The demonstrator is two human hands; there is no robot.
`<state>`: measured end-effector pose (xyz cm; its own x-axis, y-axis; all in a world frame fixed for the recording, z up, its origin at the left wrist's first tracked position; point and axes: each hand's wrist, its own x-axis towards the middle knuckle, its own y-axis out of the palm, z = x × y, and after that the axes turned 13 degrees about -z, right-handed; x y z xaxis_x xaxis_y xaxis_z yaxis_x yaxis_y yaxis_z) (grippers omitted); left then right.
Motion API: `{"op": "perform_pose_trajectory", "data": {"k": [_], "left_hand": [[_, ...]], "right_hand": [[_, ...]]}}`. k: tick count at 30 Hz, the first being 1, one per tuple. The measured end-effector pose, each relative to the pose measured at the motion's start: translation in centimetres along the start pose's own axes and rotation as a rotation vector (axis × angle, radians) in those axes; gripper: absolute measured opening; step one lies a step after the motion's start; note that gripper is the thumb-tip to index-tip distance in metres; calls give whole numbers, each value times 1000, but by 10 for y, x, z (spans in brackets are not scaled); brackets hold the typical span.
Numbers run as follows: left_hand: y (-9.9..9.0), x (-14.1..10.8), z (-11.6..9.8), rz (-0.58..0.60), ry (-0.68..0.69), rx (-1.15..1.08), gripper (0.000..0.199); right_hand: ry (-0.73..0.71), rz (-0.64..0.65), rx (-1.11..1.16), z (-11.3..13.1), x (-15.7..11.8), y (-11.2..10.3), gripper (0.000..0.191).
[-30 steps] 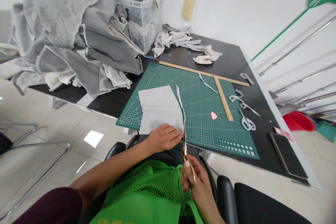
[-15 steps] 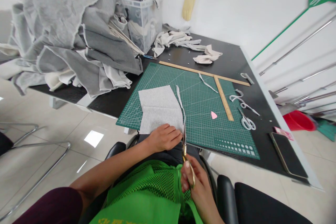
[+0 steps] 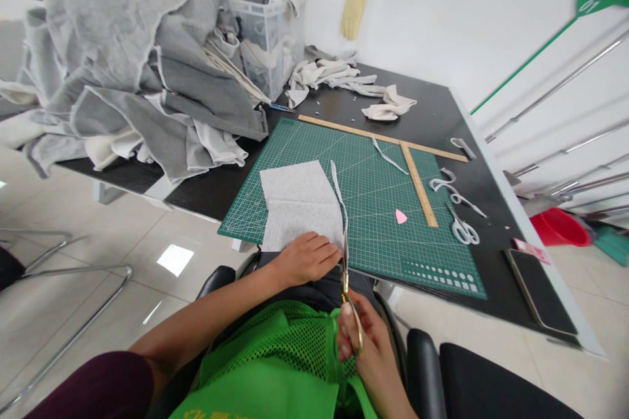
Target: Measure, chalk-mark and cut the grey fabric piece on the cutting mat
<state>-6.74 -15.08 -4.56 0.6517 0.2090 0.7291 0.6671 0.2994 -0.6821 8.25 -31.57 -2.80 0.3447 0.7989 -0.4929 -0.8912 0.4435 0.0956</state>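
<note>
A light grey fabric piece (image 3: 302,200) lies on the green cutting mat (image 3: 373,249), its lower part at the mat's front edge. My left hand (image 3: 309,257) grips its lower right edge, fingers curled over the cloth. Gold-handled scissors (image 3: 345,285) are in my right hand (image 3: 361,327), with fingers in the loops and blades pointing away from me along the fabric's right edge. The blades look nearly closed. A narrow cut strip (image 3: 338,190) curves beside that edge, reaching down to the blades.
Wooden rulers (image 3: 417,183), a pink chalk piece (image 3: 400,217) and white-handled scissors (image 3: 464,231) lie to the right, with a phone (image 3: 540,291) beyond. A big heap of grey cloth (image 3: 113,46) and a clear bin (image 3: 270,46) stand at the back left.
The scissor handles in my right hand have drawn slightly closer together. My left hand and the fabric have hardly moved.
</note>
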Motion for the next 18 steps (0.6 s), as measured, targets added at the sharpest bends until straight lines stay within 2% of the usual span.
{"op": "perform_pose_trajectory", "data": {"k": [8,12,18], "left_hand": [[2,-1,0,-39,14,19,16],[1,0,0,-61,9,25,17],[-1,0,0,-62,36,8,16]], "right_hand": [[41,-3,79,7,10,1,47],[30,4,31,9,13,-1,41],[17,-5,17,8,11,0,43]]}}
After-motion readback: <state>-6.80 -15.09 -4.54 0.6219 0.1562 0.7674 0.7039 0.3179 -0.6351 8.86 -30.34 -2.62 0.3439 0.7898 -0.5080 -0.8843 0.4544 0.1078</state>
